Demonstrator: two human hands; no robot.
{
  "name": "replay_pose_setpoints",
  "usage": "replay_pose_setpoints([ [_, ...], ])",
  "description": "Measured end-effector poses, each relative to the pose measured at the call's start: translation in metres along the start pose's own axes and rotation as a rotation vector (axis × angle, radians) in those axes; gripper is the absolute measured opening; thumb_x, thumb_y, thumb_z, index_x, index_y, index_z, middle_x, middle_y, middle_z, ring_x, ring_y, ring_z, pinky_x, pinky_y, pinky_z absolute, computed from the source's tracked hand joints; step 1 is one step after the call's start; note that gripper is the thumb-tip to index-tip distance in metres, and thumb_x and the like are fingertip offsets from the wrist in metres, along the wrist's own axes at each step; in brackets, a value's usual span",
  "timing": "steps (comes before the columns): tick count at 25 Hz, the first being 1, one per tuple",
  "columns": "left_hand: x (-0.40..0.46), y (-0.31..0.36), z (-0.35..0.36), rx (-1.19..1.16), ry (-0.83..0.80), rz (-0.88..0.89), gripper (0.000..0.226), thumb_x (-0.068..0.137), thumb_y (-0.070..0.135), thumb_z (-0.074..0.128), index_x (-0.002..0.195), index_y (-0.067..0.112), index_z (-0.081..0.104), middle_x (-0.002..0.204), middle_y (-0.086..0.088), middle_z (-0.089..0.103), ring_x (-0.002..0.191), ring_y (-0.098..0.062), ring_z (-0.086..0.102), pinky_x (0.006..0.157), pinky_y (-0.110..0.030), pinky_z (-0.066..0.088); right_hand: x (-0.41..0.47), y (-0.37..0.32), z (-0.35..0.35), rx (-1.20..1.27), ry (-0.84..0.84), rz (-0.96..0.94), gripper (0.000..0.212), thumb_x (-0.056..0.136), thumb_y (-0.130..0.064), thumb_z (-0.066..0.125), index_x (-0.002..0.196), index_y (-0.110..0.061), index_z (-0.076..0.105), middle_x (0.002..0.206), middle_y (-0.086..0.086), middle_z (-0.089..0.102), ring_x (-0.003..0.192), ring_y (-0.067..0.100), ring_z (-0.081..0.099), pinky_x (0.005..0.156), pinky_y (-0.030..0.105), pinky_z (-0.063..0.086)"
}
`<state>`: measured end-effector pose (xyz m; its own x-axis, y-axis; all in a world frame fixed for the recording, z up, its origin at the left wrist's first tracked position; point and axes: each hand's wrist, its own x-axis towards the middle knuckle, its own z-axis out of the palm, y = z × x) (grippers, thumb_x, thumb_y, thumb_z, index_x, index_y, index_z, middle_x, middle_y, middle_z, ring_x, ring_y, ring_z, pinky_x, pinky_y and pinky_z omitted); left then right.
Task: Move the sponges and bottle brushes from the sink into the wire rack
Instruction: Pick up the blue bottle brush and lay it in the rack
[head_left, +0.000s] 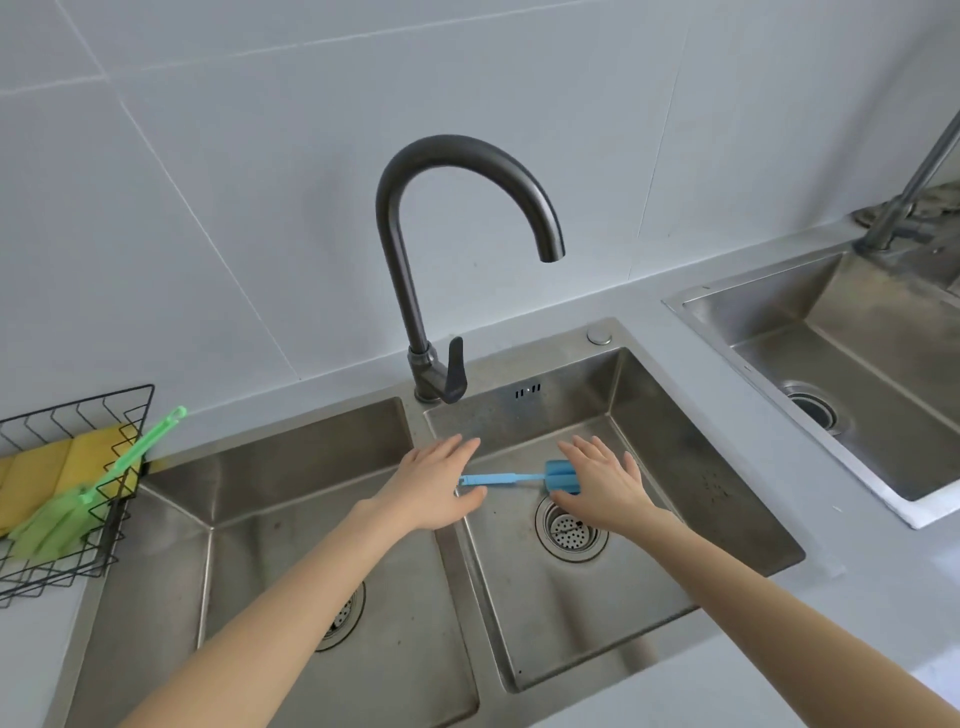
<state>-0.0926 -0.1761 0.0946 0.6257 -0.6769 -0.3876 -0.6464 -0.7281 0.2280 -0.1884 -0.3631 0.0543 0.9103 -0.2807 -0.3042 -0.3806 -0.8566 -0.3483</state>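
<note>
The blue bottle brush (519, 479) lies flat on the floor of the right basin, just above the drain (571, 530), handle end pointing to 9 o'clock, blue sponge head at 3 o'clock. It's the last task item you can see in the sink (649, 613).

Your left hand (434, 483) hovers over the handle end, fingers straight, thumb spread; grip released, holding nothing. Your right hand (605, 486) hovers over the sponge head, also flat and released. Whether either palm touches the brush, can't tell; the hands cover both ends.

Out at 9 o'clock on the bench (753, 649), the wire rack (78, 415) already holds the yellow sponges (47, 473) and the green bottle brush (93, 493), whose handle pokes over the rack's rim toward 1 o'clock. The left basin shows only its drain, partly behind your left forearm.

Progress judgement: mostly done. Left to do: take the blue brush, carry it to the rack at 9 o'clock.

Faucet (441, 249) stands at 12 o'clock; a second sink (857, 364) sits at 2 o'clock.
</note>
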Motion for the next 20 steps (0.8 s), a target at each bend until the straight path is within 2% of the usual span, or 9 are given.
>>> replay_pose_setpoints([
  [7,0.039,0.011,0.017,-0.029,-0.092,-0.018,0.066,0.091,0.040,0.040,0.145,0.019,0.007,0.156,-0.007,0.009,0.143,-0.024,0.010,0.117,-0.038,0.013,0.025,0.030,0.010,0.009,-0.032,0.020,0.065,0.088,-0.036,0.049,0.145,-0.021,0.020,0.156,0.001,0.017,0.146,0.020,0.006,0.116,0.053,0.000],
  [13,0.075,0.015,0.041,-0.016,-0.155,-0.029,0.067,0.091,0.039,0.040,0.144,0.018,0.006,0.156,-0.006,0.009,0.143,-0.026,0.011,0.118,-0.043,0.013,0.053,0.044,0.025,0.046,-0.060,0.033,0.063,0.088,-0.031,0.050,0.144,-0.019,0.023,0.154,0.003,0.022,0.145,0.021,0.009,0.116,0.053,0.001],
  [20,0.121,0.010,0.076,-0.131,-0.182,-0.060,0.063,0.093,0.033,0.038,0.144,0.014,0.008,0.155,-0.007,0.016,0.140,-0.025,0.020,0.115,-0.040,0.022,0.085,0.055,0.046,0.052,-0.143,0.071,0.063,0.088,-0.030,0.051,0.143,-0.017,0.023,0.154,0.005,0.022,0.145,0.024,0.009,0.116,0.053,0.003],
])
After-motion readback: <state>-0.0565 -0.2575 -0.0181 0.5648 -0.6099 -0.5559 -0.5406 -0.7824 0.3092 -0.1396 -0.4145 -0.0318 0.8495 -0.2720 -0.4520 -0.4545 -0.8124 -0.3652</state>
